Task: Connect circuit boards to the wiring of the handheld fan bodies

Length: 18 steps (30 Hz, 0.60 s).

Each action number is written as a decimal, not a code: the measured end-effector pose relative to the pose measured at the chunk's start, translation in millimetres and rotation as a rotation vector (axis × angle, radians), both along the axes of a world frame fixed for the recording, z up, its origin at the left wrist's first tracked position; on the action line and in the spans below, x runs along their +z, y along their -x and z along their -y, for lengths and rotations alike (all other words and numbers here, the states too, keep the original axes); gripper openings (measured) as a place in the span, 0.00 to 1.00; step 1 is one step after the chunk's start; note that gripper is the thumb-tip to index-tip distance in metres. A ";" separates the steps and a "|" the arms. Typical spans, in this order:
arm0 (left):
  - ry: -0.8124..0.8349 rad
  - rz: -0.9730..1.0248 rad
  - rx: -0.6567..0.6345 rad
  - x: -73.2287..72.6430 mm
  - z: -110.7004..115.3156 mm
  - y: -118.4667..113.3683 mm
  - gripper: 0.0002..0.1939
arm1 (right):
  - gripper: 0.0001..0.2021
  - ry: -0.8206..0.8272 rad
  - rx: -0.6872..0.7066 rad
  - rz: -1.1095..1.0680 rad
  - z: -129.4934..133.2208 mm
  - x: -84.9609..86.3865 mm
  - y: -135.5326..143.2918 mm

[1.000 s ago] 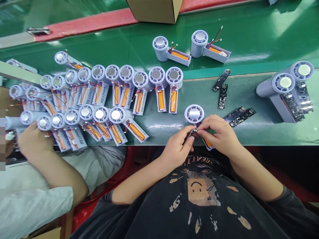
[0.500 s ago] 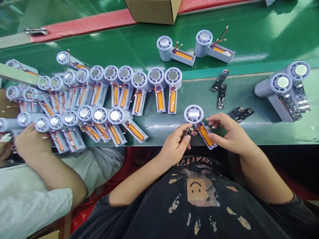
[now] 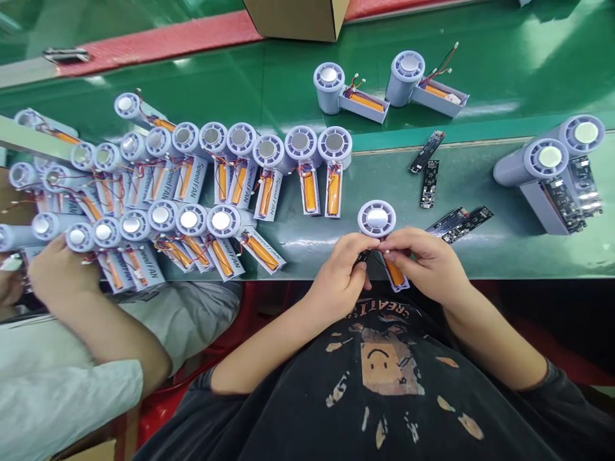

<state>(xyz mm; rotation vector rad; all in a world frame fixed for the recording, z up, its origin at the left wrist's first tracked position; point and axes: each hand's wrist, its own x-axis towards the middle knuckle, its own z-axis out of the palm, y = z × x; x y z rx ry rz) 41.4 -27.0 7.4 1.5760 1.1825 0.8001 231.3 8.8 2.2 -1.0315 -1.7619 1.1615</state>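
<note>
A lavender handheld fan (image 3: 377,219) lies in front of me at the bench edge, its handle open and an orange battery (image 3: 396,275) inside. My left hand (image 3: 342,272) is closed on a small black circuit board (image 3: 362,256), mostly covered by the fingers. Pinched in my right hand (image 3: 425,261) is a thin wire with a small white connector (image 3: 387,252), held over the fan's handle. The fingertips of both hands meet just below the fan's round head. Whether the connector touches the board is hidden.
Several similar fans (image 3: 221,221) stand in rows on the left, where a co-worker's hand (image 3: 65,266) is. Loose circuit boards (image 3: 429,184) lie beyond my right hand. Two fans with boards (image 3: 542,160) stand far right, two more fans (image 3: 328,86) behind. A cardboard box (image 3: 295,19) sits at the back.
My right hand has moved left with the wire, bringing its fingertips against my left hand's. The left hand keeps the circuit board. The fan has shifted slightly.
</note>
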 end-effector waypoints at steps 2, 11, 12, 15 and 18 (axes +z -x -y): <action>-0.067 -0.006 0.007 0.1 -0.4 -1.0 0.21 | 0.10 -0.014 -0.016 0.053 2.5 1.3 2.5; -0.324 -0.290 0.018 4.7 -8.9 1.6 0.06 | 0.10 -0.169 -0.008 0.133 1.3 0.6 8.0; -0.311 -0.251 0.042 2.6 -8.8 1.2 0.05 | 0.09 -0.230 -0.016 0.153 1.3 -0.2 9.3; -0.174 -0.060 0.120 -5.2 -6.2 -1.7 0.04 | 0.06 -0.387 -0.063 0.166 3.8 -3.9 14.4; 0.009 0.148 0.154 -9.9 -2.3 -6.3 0.03 | 0.05 -0.415 -0.139 0.139 6.5 -6.4 18.8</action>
